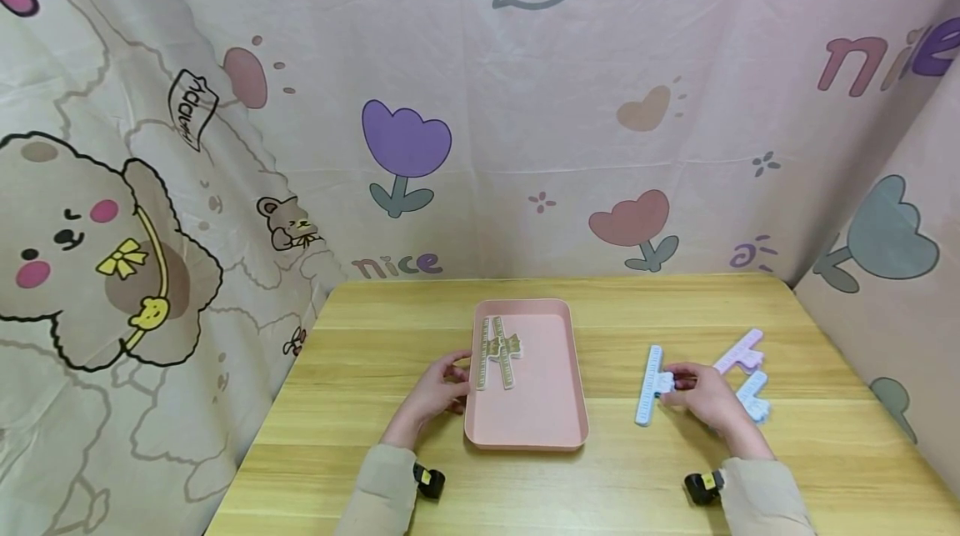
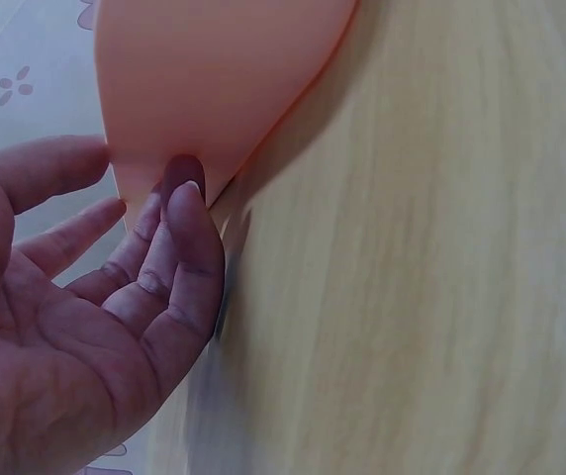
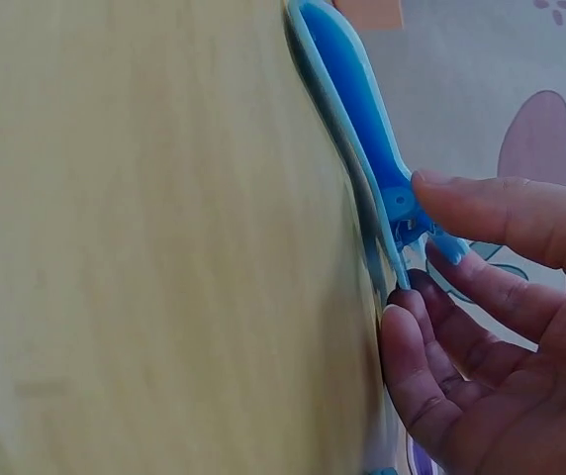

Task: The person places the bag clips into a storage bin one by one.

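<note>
On the right half of the table, my right hand pinches the tab of a light blue clip with a long ruler-marked bar. In the right wrist view, the thumb lies on one lever of the clip and fingertips are at the other side. My left hand is at the left side of a pink tray, fingertips touching its outer wall with the fingers loosely bent. Inside the tray, two beige ruler-marked strips with bear shapes lie along the left side.
Beyond my right hand lie a lilac clip and another pale blue clip, partly covered by the hand. The wooden table meets a printed cloth at the back and sides.
</note>
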The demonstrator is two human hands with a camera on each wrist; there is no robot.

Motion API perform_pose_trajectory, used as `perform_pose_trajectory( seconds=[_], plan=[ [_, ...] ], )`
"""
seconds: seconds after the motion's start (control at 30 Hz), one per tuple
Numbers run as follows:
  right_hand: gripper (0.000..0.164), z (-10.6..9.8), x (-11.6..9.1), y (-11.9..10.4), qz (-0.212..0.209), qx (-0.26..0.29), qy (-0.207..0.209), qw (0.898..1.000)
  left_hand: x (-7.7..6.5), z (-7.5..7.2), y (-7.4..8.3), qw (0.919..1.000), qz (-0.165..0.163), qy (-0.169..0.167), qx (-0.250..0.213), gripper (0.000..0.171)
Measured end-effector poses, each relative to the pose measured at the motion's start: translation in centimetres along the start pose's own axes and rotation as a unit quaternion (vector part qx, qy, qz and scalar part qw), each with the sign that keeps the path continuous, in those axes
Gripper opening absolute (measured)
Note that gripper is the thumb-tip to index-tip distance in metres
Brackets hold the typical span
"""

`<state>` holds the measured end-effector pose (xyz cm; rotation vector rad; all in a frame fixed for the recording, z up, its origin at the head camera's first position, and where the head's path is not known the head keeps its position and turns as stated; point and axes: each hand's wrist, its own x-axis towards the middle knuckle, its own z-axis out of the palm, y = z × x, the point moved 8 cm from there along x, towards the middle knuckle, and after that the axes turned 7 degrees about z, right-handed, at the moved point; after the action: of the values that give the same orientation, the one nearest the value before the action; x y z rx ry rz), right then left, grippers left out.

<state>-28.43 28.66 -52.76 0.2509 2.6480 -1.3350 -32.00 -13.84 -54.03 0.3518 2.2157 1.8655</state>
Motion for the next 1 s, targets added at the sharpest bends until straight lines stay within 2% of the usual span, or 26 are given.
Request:
perform_pose_trajectory(
  seconds=[0.23,0.57,0.73,1.0],
  plan=[
    [0.06,0.1,0.1,0.0,0.011,0.014,0.001,1.0,0.0,0.0,-0.2,1.0,-0.002,-0.002,-0.002,0.063],
    [0.063,0.2,-0.1,-1.7,-0.009,0.033,0.008,0.999,-0.2,0.0,0.2,1.0,0.003,0.001,-0.004,0.063],
    [0.062,0.4,-0.4,-3.4,-0.022,0.05,0.006,0.998,-0.1,0.0,0.1,1.0,-0.002,0.002,-0.004,0.063],
    [0.057,1.0,-1.1,-7.3,-0.074,0.07,0.011,0.995,0.0,0.0,-0.1,1.0,0.001,0.0,-0.003,0.063]
  ],
)
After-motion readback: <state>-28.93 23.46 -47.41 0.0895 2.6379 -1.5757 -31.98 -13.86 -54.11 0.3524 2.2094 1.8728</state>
